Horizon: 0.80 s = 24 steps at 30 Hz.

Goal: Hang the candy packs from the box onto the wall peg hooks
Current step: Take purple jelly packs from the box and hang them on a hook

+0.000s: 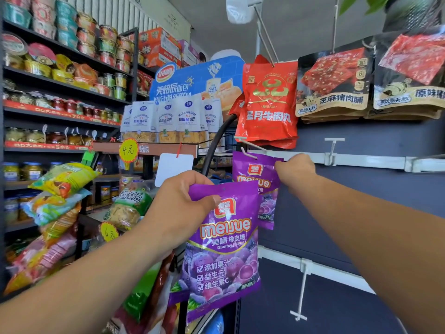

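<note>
Head view
- Left hand (pixel 178 201): curled round the top edge of the held candy pack (pixel 224 249), with the thumb pressed on the front of the header; the purple pack is carried hanging straight down.
- Right hand (pixel 295 171): reached further forward and higher, with its fingertips pinched on the upper right corner of the rear candy pack (pixel 255 172).
- Rear candy pack: found at the peg hook (pixel 250 153), its top edge level with the prong; whether the hang hole is fully threaded cannot be told.
- Peg hook: a white prong projecting from the rail (pixel 361 160) on the wall panel (pixel 361 189), with its upturned tip towards the viewer and to the left.
- Key relation: the hook tip lies above and to the right of the left hand, between the two hands. The held candy pack's long axis is vertical, so its header must be lifted up to the tip and slid back along the prong, in front of the rear candy pack.
- Nearer hand: the right hand is judged closer to the hook, but it is occupied; the left hand is the one carrying the next pack.
- Neighbours: a red pack (pixel 267 102) hangs just above, and a bare lower peg hook (pixel 302 292) is seen well below.
- Box: not in view.
</note>
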Tool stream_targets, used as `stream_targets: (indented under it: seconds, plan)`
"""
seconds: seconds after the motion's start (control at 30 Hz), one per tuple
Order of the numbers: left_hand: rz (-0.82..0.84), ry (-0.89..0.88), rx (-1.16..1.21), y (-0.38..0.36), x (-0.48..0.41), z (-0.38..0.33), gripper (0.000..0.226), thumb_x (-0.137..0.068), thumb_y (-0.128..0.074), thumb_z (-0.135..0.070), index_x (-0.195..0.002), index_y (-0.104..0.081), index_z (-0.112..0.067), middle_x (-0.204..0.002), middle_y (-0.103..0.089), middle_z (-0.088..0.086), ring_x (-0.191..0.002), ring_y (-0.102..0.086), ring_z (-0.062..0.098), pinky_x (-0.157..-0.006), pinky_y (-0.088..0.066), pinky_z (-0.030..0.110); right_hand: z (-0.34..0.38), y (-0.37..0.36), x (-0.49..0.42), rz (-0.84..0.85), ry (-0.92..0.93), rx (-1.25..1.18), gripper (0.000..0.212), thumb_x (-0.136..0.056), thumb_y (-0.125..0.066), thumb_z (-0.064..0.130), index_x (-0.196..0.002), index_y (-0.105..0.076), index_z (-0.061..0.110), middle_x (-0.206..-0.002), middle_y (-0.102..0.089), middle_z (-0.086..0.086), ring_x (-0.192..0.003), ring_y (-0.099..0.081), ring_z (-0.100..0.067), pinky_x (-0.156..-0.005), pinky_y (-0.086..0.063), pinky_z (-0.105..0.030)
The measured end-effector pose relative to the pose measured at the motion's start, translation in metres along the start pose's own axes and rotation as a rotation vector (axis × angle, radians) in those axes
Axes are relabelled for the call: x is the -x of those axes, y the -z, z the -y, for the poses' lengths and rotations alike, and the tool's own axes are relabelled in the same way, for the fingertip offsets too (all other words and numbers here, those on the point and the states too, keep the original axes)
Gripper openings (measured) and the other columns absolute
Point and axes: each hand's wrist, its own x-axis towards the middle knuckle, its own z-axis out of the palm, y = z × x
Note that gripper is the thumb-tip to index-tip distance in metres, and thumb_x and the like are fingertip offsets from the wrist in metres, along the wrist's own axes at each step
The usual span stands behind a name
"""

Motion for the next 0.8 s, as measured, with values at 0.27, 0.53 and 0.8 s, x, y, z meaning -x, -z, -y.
stream_targets:
  seconds: [0.27,0.53,0.8]
  plan:
    - [0.046,0.065,0.091,-0.001,0.013,-0.009,0.007,-0.092,-0.073,-0.016,-0.092,-0.068,-0.02,-0.084,-0.079,0.009,-0.07,-0.077,0.027,-0.064,-0.064,0.043,-0.007,0.031,0.127,0.771,-0.15,-0.637,0.053,-0.101,-0.05,0.057,-0.126,-0.071,0.015,-0.115,-0.079,-0.009,-0.107,-0.075,-0.028,-0.09,-0.057,-0.04]
    - [-0.051,0.038,0.07,0.003,0.016,-0.022,0.008,-0.091,-0.074,-0.018,-0.086,-0.07,-0.022,-0.082,-0.078,0.011,-0.078,-0.075,0.038,-0.066,-0.062,0.059,-0.025,0.056,0.145,0.895,-0.161,-0.777,0.038,-0.096,-0.065,0.009,-0.131,-0.064,-0.003,-0.125,-0.075,-0.018,-0.111,-0.072,-0.031,-0.095,-0.061,-0.04]
    - [-0.061,0.117,0.105,0.026,0.012,-0.039,0.004,-0.088,-0.076,-0.009,-0.087,-0.073,-0.008,-0.085,-0.077,0.023,-0.077,-0.075,0.042,-0.071,-0.061,0.058,-0.014,0.075,0.133,0.595,-0.178,-0.697,0.031,-0.08,-0.084,0.006,-0.108,-0.077,-0.002,-0.092,-0.081,-0.02,-0.067,-0.078,-0.027,-0.064,-0.066,-0.042]
